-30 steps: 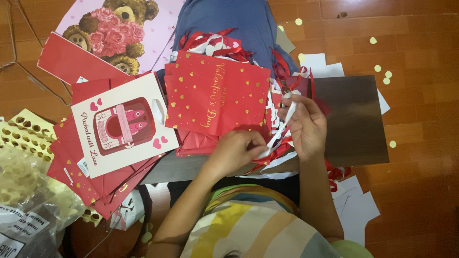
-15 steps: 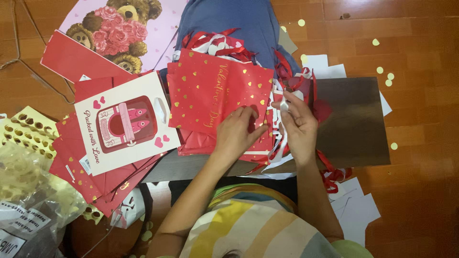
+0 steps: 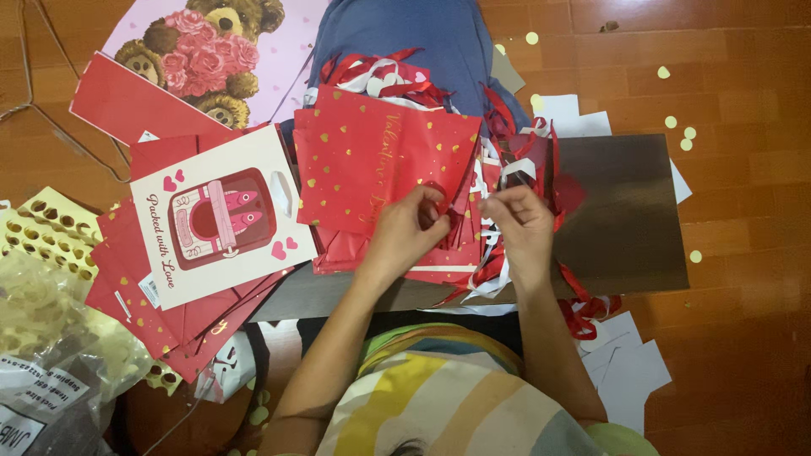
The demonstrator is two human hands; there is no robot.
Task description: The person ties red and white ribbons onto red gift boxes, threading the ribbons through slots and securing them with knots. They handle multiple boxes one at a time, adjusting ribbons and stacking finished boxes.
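Left hand point(image 3: 411, 221) sits on the right edge of the top red gift bag point(image 3: 382, 160), fingers curled and pinched narrow on a bit of red ribbon point(image 3: 437, 192) at the bag's edge. Right hand point(image 3: 517, 221) is just beside it, fingertips pinched shut on a thin ribbon strand; can't tell if it's the same strand. Both hands near each other, not touching.

The bag lies flat on a stack of similar red bags on the dark tabletop point(image 3: 629, 219), gold hearts face up. Loose tangle of red and white ribbons point(image 3: 519, 156) sits right of the stack, under and past the right hand.

My read on doing this well: keep the left hand pressing the bag flat so it doesn't slide off the stack, keep the pinch close to the bag edge, and draw the strand clear of the tangle so it doesn't snag neighbouring ribbons.

White card with a red tin picture point(image 3: 215, 215) lies left of the stack, teddy-bear print point(image 3: 198, 51) beyond it.
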